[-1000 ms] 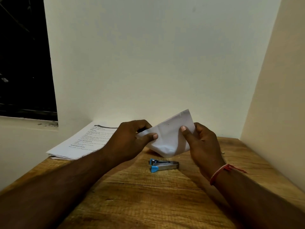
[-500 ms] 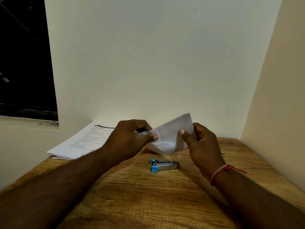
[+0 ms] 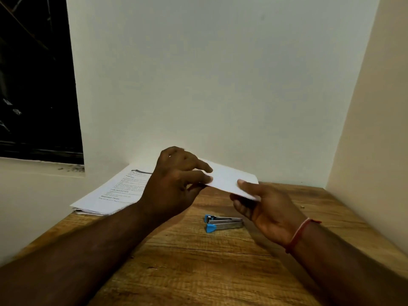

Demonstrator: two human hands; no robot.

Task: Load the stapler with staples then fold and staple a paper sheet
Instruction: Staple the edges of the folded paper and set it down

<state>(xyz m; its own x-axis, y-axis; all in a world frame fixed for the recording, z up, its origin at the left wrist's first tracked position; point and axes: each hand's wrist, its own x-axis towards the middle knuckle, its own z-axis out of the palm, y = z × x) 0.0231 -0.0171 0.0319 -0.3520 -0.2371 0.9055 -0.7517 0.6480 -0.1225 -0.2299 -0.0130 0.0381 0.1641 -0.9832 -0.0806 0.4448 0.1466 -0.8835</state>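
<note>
We are holding the paper [image 3: 229, 180] above the table [image 3: 198, 261], our left hand [image 3: 174, 184] pinching its left edge and our right hand [image 3: 265, 210] pinching its near right corner. The stapler [image 3: 223, 223] is lying just beneath, perhaps slightly open.

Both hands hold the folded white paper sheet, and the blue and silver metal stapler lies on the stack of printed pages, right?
Not quite. In the head view the blue and silver metal stapler lies on the wooden table, apart from the stack of printed pages. The left hand and right hand do hold the folded white paper sheet.
</note>
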